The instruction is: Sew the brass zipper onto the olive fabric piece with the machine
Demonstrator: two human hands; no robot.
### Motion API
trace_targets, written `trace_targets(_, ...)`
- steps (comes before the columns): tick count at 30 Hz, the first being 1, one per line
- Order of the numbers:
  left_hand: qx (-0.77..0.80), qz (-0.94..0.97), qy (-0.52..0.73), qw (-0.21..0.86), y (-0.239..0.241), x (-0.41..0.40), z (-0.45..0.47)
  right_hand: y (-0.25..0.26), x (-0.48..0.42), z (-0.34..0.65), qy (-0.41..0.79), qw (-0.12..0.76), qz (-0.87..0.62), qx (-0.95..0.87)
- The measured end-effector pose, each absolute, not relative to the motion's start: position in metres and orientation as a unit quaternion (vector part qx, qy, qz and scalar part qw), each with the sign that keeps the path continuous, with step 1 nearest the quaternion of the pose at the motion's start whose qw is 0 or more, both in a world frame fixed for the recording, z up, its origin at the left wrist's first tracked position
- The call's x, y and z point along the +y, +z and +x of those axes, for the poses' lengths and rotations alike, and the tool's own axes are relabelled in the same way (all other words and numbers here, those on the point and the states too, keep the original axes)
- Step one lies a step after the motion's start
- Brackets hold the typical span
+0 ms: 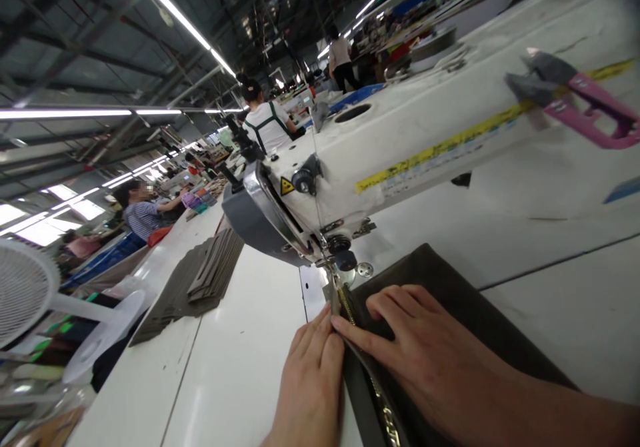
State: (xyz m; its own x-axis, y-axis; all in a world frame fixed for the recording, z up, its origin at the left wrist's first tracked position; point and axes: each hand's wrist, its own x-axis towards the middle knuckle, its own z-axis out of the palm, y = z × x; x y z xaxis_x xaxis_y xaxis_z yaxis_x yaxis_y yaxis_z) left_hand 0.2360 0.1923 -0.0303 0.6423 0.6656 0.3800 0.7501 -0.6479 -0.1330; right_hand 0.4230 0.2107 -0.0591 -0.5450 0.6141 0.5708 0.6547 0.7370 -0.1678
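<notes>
Item one: our left hand [310,387], lying flat with fingers together on the white desk [240,367], fingertips pressed against the left edge of the zipper [373,387]. It grips nothing; we judge that it serves as a side guide, keeping the seam line straight.

Item two: our right hand [425,353], fingers spread and pressed flat on the dark olive fabric piece [480,313], forefinger reaching toward the zipper just short of the needle. The spread looks meant to hold the cloth flat and taut; nothing is pinched.

Item three: the fabric piece itself, lying on the desk under our right hand, its zipper edge running from the lower frame up to the presser foot [334,275] (the needle proper is too small to make out).

Item four: the sewing machine [400,147], white, its arm crossing the view from upper right to the grey head above the work. A yellow strip runs along the arm, and a yellow warning sticker sits near the head.

Item five: pink-handled snips [585,100], resting on top of the machine arm at the right, well apart from the hands yet within reach.

Item six: a stack of cut olive pieces [200,280], fanned out on the desk left of the machine.

Item seven: a white fan [30,293] at the left edge; beyond it, other people at work under long strip lights.
</notes>
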Motion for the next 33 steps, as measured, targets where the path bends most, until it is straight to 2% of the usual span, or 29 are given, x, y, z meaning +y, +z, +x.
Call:
trace_targets(20,-0.384,-0.897,-0.151,0.159,-0.03,0.193,0.233,-0.054,0.213,0.423,0.006,0.31,-0.363,-0.878)
trace_targets(33,-0.371,-0.909,-0.118,0.152,-0.028,0.197,0.23,-0.04,0.211,0.428,0.042,0.259,-0.375,-0.889)
